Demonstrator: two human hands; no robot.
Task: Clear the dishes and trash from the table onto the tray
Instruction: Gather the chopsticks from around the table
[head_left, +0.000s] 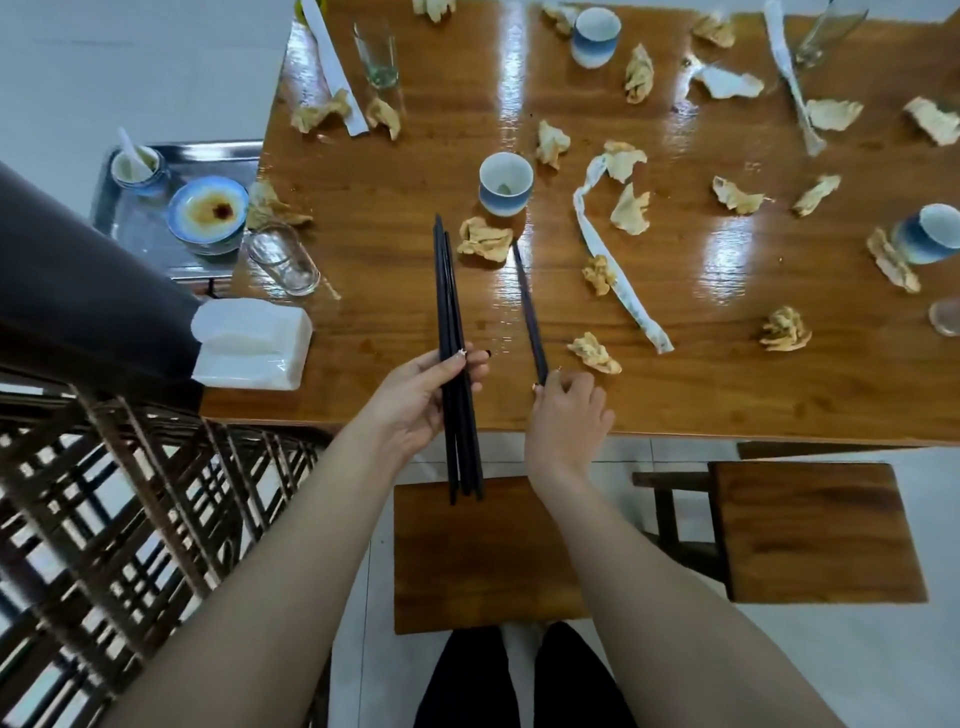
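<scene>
My left hand (421, 400) grips a bundle of black chopsticks (449, 301) over the near edge of the wooden table (405, 156). My right hand (566, 415) pinches the near end of a single black chopstick (527, 306), whose far tip rests on the table by a crumpled napkin (485, 239). A blue-and-white cup (505, 183) stands just beyond. The metal tray (135, 223) sits at the left off the table's side and holds a sauce dish (208, 213) and a small cup with a spoon (136, 165).
Several crumpled napkins, paper chopstick sleeves (613, 260), more cups (595, 36) (927, 234) and glasses (376, 54) (283, 257) litter the table. A tissue pack (252, 343) lies at the near left corner. Wooden stools (483, 556) (815, 530) stand below me, a lattice chair at left.
</scene>
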